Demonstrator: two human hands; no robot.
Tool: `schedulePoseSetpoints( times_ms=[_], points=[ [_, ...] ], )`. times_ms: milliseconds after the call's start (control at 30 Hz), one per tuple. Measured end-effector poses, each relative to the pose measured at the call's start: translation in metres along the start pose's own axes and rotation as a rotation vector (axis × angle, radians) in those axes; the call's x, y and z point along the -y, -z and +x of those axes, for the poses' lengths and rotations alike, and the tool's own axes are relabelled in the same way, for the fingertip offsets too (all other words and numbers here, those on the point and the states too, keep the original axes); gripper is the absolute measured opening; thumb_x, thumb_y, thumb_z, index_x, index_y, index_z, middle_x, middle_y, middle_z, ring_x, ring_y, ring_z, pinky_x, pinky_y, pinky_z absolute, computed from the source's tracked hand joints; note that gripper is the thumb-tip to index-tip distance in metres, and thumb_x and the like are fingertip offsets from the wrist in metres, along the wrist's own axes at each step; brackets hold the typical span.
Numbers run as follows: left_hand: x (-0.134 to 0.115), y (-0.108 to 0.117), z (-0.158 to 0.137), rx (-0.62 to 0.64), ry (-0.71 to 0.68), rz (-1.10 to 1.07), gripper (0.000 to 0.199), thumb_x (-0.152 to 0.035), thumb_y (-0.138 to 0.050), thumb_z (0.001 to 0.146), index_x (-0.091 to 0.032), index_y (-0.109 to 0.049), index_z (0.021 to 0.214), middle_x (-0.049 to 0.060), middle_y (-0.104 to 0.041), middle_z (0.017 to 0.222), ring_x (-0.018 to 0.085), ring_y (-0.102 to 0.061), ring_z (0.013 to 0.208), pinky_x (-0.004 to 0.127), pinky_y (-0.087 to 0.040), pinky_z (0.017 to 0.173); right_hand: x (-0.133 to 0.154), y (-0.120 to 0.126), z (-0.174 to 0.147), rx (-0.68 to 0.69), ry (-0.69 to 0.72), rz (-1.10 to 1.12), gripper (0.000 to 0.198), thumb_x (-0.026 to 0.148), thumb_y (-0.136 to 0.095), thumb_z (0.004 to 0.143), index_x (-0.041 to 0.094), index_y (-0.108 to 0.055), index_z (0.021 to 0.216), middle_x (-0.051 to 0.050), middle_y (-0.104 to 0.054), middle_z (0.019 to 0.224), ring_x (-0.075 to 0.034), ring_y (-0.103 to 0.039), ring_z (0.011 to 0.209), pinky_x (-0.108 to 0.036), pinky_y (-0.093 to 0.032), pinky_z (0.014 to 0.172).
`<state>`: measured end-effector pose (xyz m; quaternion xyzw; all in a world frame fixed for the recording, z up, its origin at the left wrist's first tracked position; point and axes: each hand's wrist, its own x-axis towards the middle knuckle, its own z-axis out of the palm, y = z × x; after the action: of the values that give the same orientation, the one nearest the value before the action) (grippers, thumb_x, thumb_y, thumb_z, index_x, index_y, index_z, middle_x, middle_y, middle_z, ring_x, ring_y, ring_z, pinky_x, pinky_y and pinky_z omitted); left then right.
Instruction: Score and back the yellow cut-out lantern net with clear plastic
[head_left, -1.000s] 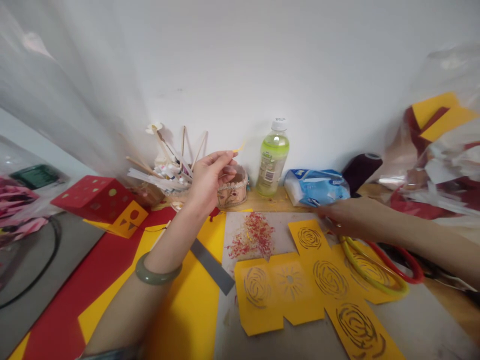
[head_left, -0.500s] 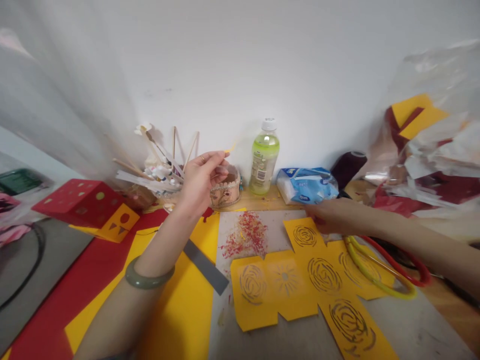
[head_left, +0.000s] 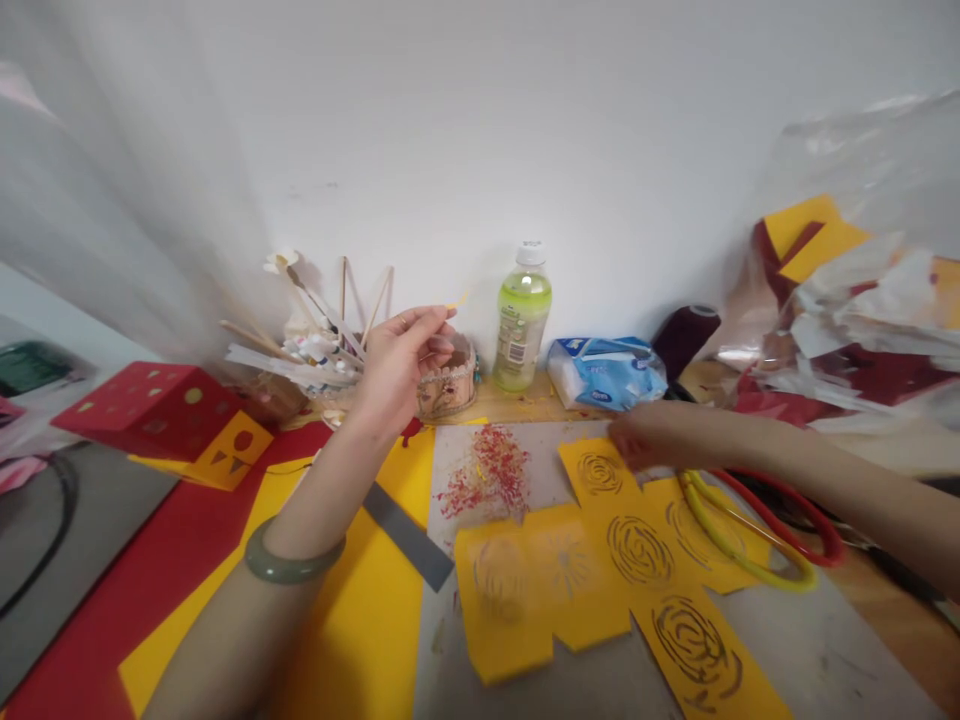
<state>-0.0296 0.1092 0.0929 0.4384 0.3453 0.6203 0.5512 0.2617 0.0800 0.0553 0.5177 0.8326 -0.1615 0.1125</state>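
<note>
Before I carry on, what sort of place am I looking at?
Probably a craft workspace, though I can't tell whether at home or in a studio. A swirl-patterned yellow cut-out sheet rests on a grey board, near red and yellow scraps.

- My right hand (head_left: 637, 437) is blurred; I can't tell what it holds.
- The yellow sliver (head_left: 461, 300) pinched in my left hand (head_left: 409, 355) is too fine to trace clearly.
- My left forearm (head_left: 330, 490) hides part of the yellow sheet (head_left: 382, 600).
- The cut yellow card (head_left: 600, 600) runs off the bottom edge.
- The label (head_left: 517, 340) print is too small to read.
</note>
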Motion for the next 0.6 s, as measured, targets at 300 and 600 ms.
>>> schedulePoseSetpoints(
  times_ms=[300, 600],
  points=[
    [-0.005, 0.001, -0.003, -0.010, -0.006, -0.013, 0.016, -0.025, -0.076, 0.063, -0.015, -0.067, 0.070, -0.002, -0.058, 0.063, 0.004, -0.053, 0.053, 0.013, -0.043, 0.050, 0.007, 0.014, 0.002, 0.016, 0.139, 0.234, 0.024, 0.023, -0.049, 0.080, 0.019, -0.067, 0.096, -0.006, -0.070, 0.091, -0.018, -0.065, 0.080, -0.027, -0.050, 0.070],
    [-0.004, 0.000, -0.002, -0.018, 0.001, 0.004, 0.010, -0.024, -0.073, 0.067, -0.015, -0.068, 0.070, -0.002, -0.058, 0.063, 0.004, -0.052, 0.052, 0.013, -0.043, 0.050, 0.012, -0.006, -0.038, 0.163, 0.249, 0.595, 0.024, 0.023, -0.046, 0.085, 0.019, -0.069, 0.083, -0.005, -0.069, 0.088, -0.018, -0.064, 0.084, -0.028, -0.050, 0.076]
  ],
)
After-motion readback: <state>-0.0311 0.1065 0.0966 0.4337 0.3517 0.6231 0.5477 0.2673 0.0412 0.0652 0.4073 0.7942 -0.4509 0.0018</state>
